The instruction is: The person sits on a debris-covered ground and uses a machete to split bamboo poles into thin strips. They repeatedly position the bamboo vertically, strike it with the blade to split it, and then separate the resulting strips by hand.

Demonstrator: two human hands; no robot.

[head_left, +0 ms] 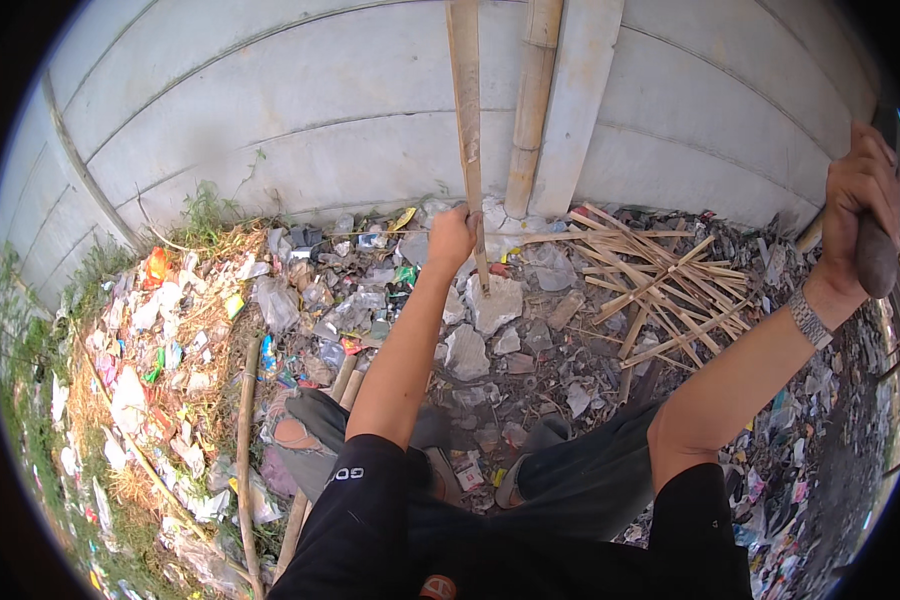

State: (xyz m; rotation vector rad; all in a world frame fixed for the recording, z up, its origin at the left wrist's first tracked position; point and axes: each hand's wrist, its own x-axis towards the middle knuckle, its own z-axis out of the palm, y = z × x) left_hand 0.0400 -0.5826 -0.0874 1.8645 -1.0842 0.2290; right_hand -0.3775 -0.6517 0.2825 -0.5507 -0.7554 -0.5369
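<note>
My left hand [453, 238] is closed around a long flat bamboo slat [467, 110]. The slat stands nearly upright, its lower end on a pale concrete chunk [496, 308] and its top beyond the upper edge of view. Raised at the far right, my right hand [860, 190] grips a tool by its thick brown rounded handle [876, 262]. A dark part of that tool shows above the fist, but the picture's rim hides its shape. A heap of thin split bamboo strips [660, 285] lies on the ground right of the chunk.
Ahead rises a grey concrete panel wall [300, 110]. A bamboo pole [532, 105] leans there beside a concrete post [580, 100]. Litter and broken concrete [467, 352] cover the ground around my feet. More poles [246, 470] lie at left near straw and rubbish [160, 390].
</note>
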